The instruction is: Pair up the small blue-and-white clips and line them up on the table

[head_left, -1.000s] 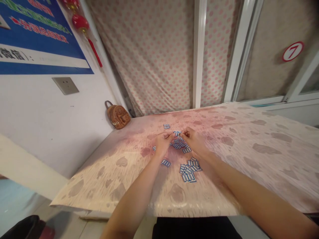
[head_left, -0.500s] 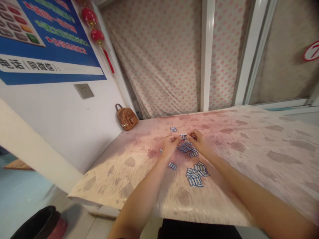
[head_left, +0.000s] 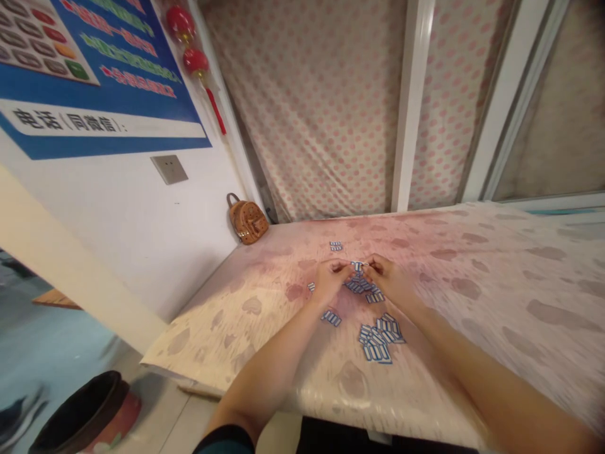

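A small flat blue-and-white piece with white bars (head_left: 358, 267) is pinched between my two hands above the table. My left hand (head_left: 331, 276) grips its left end, fingers closed. On the right end, the thumb and fingers of my right hand (head_left: 384, 275) are closed as well. Just beneath the hands lies a loose pile of similar pieces (head_left: 360, 287), partly covered by my fingers. Closer to me sits another overlapping heap of them (head_left: 378, 340). Single pieces lie apart, one left of the heap (head_left: 331, 317) and a four-barred group (head_left: 336, 246) beyond my hands.
A patterned cloth (head_left: 255, 353) covers the table. At its far left corner a small brown backpack-shaped bag (head_left: 249, 222) leans by the wall. A dark-rimmed bin (head_left: 89, 410) stands on the floor at lower left. Behind the table hangs a dotted curtain (head_left: 321, 107).
The view has shifted slightly, so everything appears a little further right. My right-hand fingers have drawn in closer around the piece; the piles look the same.
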Motion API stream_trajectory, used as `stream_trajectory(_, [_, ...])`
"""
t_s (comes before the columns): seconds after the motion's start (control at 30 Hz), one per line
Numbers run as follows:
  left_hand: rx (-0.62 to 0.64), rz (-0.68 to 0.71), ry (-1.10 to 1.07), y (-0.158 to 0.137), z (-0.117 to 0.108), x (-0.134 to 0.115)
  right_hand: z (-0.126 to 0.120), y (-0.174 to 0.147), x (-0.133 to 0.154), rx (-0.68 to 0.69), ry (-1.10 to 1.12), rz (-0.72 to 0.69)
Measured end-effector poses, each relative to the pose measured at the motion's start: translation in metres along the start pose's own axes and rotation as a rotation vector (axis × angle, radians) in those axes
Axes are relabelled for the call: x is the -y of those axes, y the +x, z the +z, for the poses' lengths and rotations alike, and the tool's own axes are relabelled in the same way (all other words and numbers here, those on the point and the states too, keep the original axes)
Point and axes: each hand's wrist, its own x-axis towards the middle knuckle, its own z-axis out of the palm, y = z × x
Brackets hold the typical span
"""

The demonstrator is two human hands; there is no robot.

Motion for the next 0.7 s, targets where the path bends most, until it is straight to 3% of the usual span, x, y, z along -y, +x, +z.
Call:
stream_trajectory(0.13, [0.013, -0.011, 0.016, 0.003, -0.02, -0.007, -0.01, 0.002, 0.007, 0.021, -0.028, 0.058])
stream_trajectory(0.2, [-0.015, -0.012, 0.041, 0.004, -0.035, -0.006, -0.023, 0.001, 0.011, 0.065, -0.16, 0.077])
stream_trajectory(0.4, [-0.114, -0.05, 0.019, -0.004, -0.067, 0.002, -0.054, -0.037, 0.03, 0.516, -0.657, 0.071])
stream_trajectory(0.57, [-0.13, -0.055, -0.071, -0.008, -0.067, 0.004, -0.048, -0.08, 0.04, 0.564, -0.746, 0.029])
stream_trajectory(0.7, [-0.136, -0.058, -0.078, -0.01, -0.062, 0.004, -0.036, -0.092, 0.04, 0.542, -0.792, -0.043])
